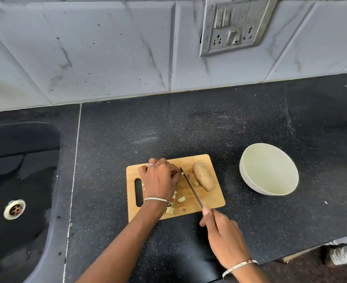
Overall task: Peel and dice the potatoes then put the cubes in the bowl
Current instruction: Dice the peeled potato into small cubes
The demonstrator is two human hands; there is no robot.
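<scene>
The left hand (160, 178) pinches a potato piece (182, 173) at the tip of the knife (191, 187). The right hand (223, 235) grips the knife's handle at 5 o'clock of the cutting board (213, 199). A whole potato (204, 179) lies on the board toward 2 o'clock, with cubes (180, 199) toward 6. The bowl (270, 170) stands on the desk (250, 123) at 3 o'clock.

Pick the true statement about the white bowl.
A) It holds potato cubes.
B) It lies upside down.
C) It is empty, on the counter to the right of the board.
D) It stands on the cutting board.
C: the bowl shows a bare inside and stands upright on the counter, apart from the cutting board, where the cut cubes lie.
</scene>
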